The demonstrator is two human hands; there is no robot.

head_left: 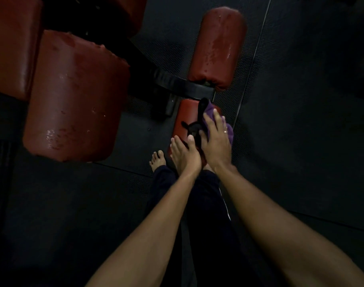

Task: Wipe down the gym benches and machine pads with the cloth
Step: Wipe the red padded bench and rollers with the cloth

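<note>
Your forearms (156, 214) reach to twelve o'clock, where your right grip (216, 141) presses flat-fingered on the purple cloth (228, 132) atop the lower red roller pad (185, 112), left grip (184, 155) resting straight-fingered at the pad's six o'clock end.

Floor: dark textured rubber matting (301, 100), a pale seam crossing it.
On the floor: my bare foot (157, 160), toes pointing forward.
Low pad: dark red vinyl roller (183, 112), carrying my purple cloth (228, 131).
</note>
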